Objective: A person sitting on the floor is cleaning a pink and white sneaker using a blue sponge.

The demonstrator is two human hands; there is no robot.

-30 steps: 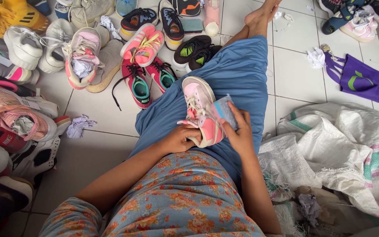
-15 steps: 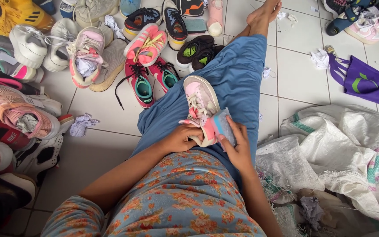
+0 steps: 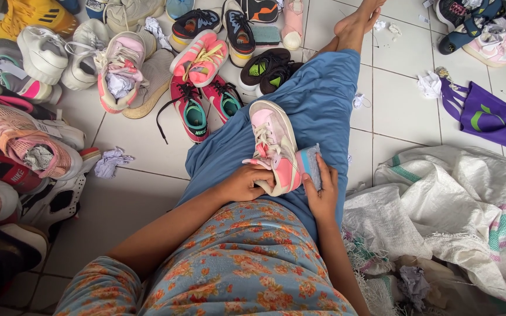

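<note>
A pink and white sneaker with white laces lies on my lap, on a blue skirt, toe pointing away from me. My left hand grips its heel from the left. My right hand presses a blue and grey sponge against the right side of the heel. My legs stretch out over the white tiled floor.
Many sneakers lie piled on the tiles to the left and ahead, with crumpled paper among them. A purple bag lies at the right, more shoes at the top right, and white woven sacks beside my right hip.
My right hand with the sponge has slid down along the shoe's side toward the heel. The left hand keeps its hold.
</note>
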